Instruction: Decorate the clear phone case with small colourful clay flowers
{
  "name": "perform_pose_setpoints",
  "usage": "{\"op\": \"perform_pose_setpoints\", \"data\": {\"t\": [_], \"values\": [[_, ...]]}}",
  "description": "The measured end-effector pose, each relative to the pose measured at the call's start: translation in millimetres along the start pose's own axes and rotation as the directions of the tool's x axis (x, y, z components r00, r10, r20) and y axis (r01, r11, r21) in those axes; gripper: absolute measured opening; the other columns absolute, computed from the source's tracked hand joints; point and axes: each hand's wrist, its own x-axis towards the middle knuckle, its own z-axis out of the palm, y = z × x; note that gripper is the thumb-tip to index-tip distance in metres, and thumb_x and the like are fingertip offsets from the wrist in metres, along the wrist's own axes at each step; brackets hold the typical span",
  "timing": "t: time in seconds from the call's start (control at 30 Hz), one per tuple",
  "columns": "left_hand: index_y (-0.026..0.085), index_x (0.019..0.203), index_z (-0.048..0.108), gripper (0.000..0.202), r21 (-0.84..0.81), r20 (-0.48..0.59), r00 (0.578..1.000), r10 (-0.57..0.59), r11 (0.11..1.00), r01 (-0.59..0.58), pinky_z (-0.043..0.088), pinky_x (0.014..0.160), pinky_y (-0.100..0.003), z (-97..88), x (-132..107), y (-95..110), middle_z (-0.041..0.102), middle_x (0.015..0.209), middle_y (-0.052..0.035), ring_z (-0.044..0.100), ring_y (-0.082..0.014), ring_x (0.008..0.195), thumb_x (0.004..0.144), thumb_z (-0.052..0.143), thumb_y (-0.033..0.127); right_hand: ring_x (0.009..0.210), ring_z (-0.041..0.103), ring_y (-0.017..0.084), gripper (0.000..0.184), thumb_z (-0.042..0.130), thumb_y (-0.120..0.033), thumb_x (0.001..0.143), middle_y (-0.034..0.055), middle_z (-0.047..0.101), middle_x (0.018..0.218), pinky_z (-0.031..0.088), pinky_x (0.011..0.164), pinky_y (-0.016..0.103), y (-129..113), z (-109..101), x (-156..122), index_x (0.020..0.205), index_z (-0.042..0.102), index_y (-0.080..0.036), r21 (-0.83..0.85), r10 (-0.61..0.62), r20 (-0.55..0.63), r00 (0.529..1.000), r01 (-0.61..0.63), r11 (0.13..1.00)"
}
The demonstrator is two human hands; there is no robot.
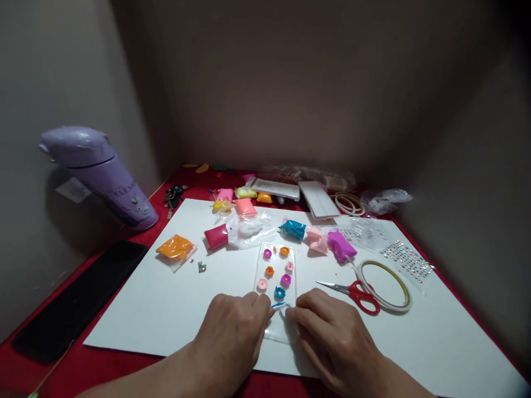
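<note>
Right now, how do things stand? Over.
Left hand and right hand at clear case, small blue piece between them. Little flowers on case. Scissors off right, not blocking case.

Single view, head-worn: sits above the near edge of the white board (pixel 174 309), faces forward, tilted down. Close range; left hand (pixel 236 326) and right hand (pixel 334 329) enter from the near side, nearest the lens. Clear case (pixel 282 330) roughly mid-frame left to right. Takes in most of the board, red cloth (pixel 112 370) around it; far wall (pixel 298 94) fills the top.
</note>
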Motion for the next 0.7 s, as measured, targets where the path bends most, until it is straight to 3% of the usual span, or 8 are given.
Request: {"op": "perform_pose_setpoints", "data": {"t": [0.47, 0.7], "values": [[0.022, 0.071, 0.052, 0.019, -0.006, 0.024, 0.999, 0.023, 1.0, -0.023, 0.024, 0.042, -0.032, -2.2, -0.3, 2.8, 0.061, 0.058, 0.001, 0.056, -0.0209, 0.045, 0.086, 0.046, 0.012, 0.063, 0.048, 0.017, 0.022, 0.043, -0.007, 0.086, 0.0062, 0.053, 0.071, 0.036, 0.052, 0.027, -3.7, 3.6, 1.7, 0.093, 0.063, -0.014, -0.055, -0.01, -0.037, 0.999, 0.008, 0.998], [0.022, 0.072, 0.052, 0.019, -0.012, 0.025, 1.0, -0.012, 1.0, 0.012, 0.025, 0.043, -0.032, -2.5, -0.5, 1.6, 0.062, 0.059, 0.0008, 0.057, -0.0203, 0.046, 0.088, 0.046, 0.013, 0.064, 0.051, 0.017, 0.025, 0.045, -0.007, 0.086, 0.0065, 0.055, 0.07, 0.04, 0.053, 0.027, -0.6, 1.3, 0.0, 0.102, 0.063, -0.013, -0.047, -0.029, -0.057, 0.998, 0.026, 0.999]]}}
